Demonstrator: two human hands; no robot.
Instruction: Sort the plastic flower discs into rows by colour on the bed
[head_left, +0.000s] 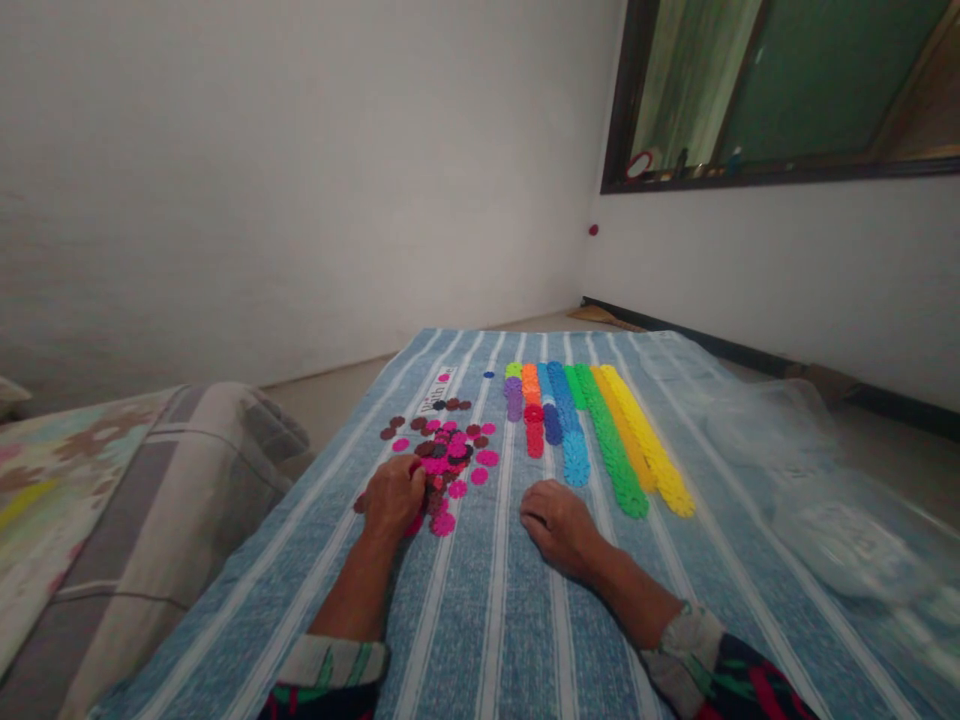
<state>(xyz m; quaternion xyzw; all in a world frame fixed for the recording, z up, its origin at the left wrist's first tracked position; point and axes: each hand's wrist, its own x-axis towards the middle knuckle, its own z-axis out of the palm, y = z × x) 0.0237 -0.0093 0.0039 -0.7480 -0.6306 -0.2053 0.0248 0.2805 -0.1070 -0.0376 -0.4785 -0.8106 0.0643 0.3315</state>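
Note:
My left hand (394, 493) rests at the near left side of a loose pile of pink discs (444, 524) and brown discs (397, 423) with notched edges. Its thumb and fingers are pressed together; whether a disc is between them is hidden. My right hand (561, 525) lies on the striped cloth with its fingers curled in, and I cannot see what, if anything, is inside. Beyond it run overlapping rows of discs sorted by colour: yellow discs (649, 440), green discs (616, 445), light blue discs (576, 460), red discs (534, 432) and purple discs (514, 398).
A blue and white striped cloth (457, 640) covers the table. Clear plastic bags (847, 530) lie along its right side. One dark blue disc (489, 375) sits apart near the far end. At left stands a surface draped with a checked cloth (172, 490).

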